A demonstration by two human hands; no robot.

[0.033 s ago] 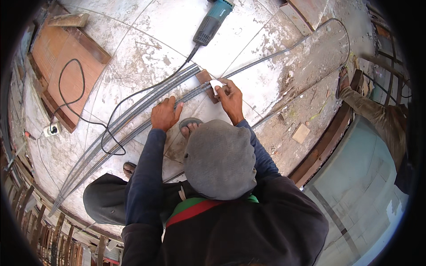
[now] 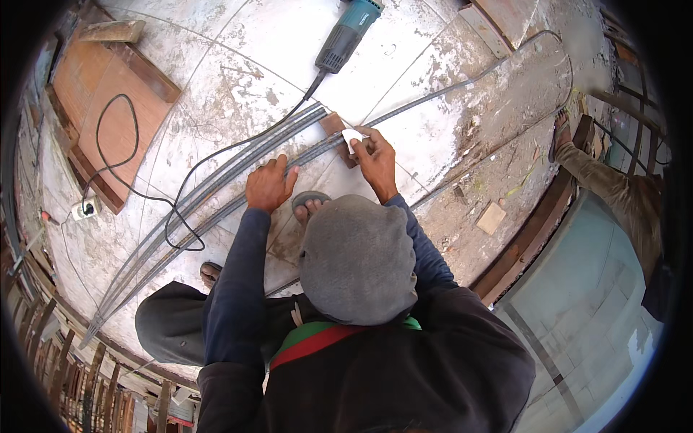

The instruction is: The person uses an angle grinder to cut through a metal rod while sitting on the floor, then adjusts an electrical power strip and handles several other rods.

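Note:
Ridged steel bars (image 2: 216, 175) run in two bundles, slanting from the lower left up to the middle of the floor. My left hand (image 2: 268, 186) rests at the nearer bundle, fingers apart and thumb stretched toward the bars. Farther right, my right hand (image 2: 377, 163) pinches a small white flat piece (image 2: 351, 138) between thumb and fingers, right at the bars. Its exact kind does not show. Beneath the bars lies a brown wooden block (image 2: 333, 123), partly covered by them and by the white piece.
Beyond the bars lies a teal and black power tool (image 2: 343, 43), its cord (image 2: 189, 189) crossing them to a white socket box (image 2: 84, 210). Left is a wooden panel (image 2: 108, 86). A bent bar (image 2: 462, 84) reaches far right, near another person's leg (image 2: 592, 164). A wood offcut (image 2: 491, 218) lies right.

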